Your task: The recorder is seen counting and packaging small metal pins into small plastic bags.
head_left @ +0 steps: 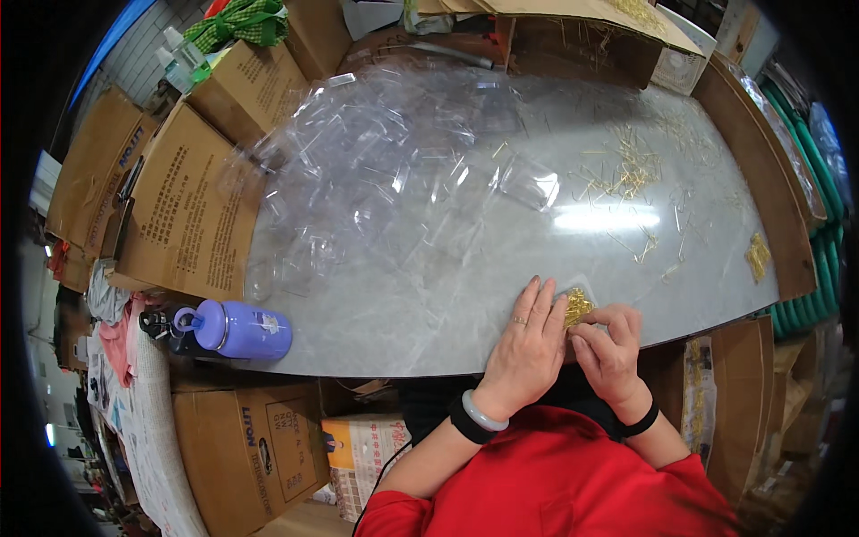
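Fingers straight, left hand flanks gold pieces; right hand curls.

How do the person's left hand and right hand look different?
The left hand has outstretched fingers and a ring; the right hand has curled fingers and no ring showing. The left hand's wrist wears a pale bangle; the right hand's wrist shows none. Both have black wristbands and are beside the small gold pieces.
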Tool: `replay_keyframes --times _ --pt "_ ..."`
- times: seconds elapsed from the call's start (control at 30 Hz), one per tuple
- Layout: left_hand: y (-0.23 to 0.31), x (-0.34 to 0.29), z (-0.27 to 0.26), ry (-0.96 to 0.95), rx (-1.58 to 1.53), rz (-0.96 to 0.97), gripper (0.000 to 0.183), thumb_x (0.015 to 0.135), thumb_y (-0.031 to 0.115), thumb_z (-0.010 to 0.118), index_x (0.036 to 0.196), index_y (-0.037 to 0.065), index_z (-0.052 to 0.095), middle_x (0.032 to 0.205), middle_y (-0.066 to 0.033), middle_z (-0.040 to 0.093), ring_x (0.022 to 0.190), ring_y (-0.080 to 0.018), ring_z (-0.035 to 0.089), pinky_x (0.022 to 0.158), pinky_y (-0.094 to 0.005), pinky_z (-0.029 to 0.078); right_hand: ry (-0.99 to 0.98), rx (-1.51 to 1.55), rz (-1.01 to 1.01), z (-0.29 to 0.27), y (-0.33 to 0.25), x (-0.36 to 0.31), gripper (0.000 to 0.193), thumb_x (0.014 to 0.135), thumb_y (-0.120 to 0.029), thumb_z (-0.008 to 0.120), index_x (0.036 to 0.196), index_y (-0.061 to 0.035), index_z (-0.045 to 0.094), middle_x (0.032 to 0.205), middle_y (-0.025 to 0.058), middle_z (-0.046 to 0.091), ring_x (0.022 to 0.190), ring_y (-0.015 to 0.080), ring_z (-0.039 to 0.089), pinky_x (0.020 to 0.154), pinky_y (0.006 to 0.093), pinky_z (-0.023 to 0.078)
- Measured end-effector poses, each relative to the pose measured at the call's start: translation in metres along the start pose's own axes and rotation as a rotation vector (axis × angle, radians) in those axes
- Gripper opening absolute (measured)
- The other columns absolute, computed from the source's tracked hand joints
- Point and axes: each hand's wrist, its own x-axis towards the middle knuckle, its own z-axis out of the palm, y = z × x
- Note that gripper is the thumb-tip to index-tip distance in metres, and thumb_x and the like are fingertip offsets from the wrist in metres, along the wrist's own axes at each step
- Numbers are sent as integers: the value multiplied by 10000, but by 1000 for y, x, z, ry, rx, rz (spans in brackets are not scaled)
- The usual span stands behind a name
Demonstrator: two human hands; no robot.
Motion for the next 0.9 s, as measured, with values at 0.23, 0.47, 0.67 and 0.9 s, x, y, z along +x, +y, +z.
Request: replay_keyframes --times 0.23,0.47,0.67,0.9 --pt "2 -1 1 21 35 -1 457 951 102 589 1365 -67 493 1464 -284 429 1392 -460 393 1126 -473 401 99 -276 -109 -2 8 -11 281 713 -250 771 974 -157 722 1008 -24 647 1003 224 567 892 407 398" --pt "1 0 2 -6 32 23 484 959 151 593 1379 -63 484 1480 -280 413 1393 -453 386 1139 -475 386 -99 -221 30 0 -3 -13 251 787 -197 754 1030 -149 720 1160 49 589 1130 276 498 992 438 355" --pt "1 -1 -1 -23 -10 27 563 896 170 619 1381 -78 476 1488 -289 399 1406 -457 366 1153 -483 368 -61 -64 195 7 -2 -12 316 886 -157 699 1190 -85 650 1228 147 542 1176 333 468 1029 447 349" --pt "2 -1 -9 -53 -83 20 611 851 165 625 1383 -92 466 1502 -294 376 1416 -456 354 1166 -487 351 33 280 396 3 9 -15 337 955 -24 586 1289 3 546 1209 144 583 1139 327 526 1006 412 423"
